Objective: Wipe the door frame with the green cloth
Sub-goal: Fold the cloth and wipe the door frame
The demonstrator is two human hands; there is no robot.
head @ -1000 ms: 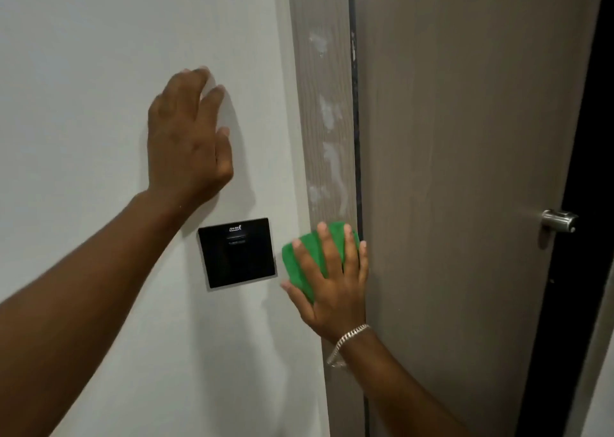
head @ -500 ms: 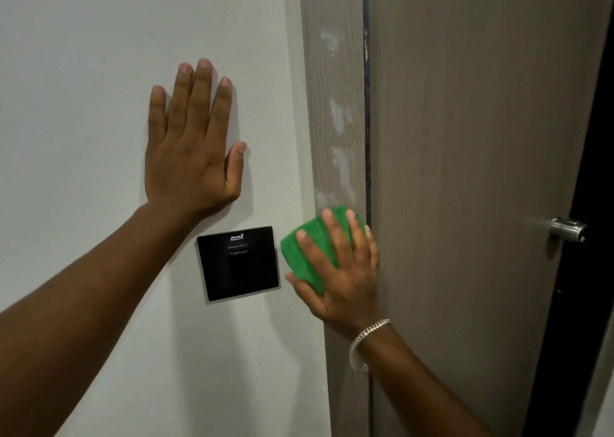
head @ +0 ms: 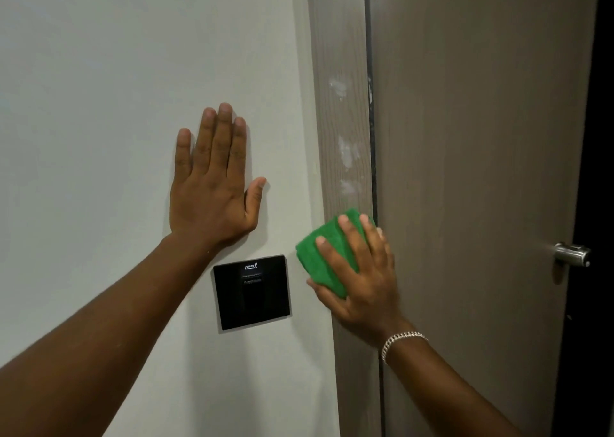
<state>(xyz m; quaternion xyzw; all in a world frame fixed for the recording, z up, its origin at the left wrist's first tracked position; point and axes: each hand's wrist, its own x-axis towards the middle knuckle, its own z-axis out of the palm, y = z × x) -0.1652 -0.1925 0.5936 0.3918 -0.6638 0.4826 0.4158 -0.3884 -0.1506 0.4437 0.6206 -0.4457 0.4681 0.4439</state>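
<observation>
Green cloth, folded thick, lies pressed flat against the wood-grain door frame under the right hand, fingers laid across its top and thumb hooked under its lower edge; pale smears mark the frame just above it. Left hand rests palm-flat on the white wall, fingers together and pointing up, thumb out, directly above a black square wall panel. Chain bracelet on right wrist; grey door beside frame, metal handle near its far edge.
</observation>
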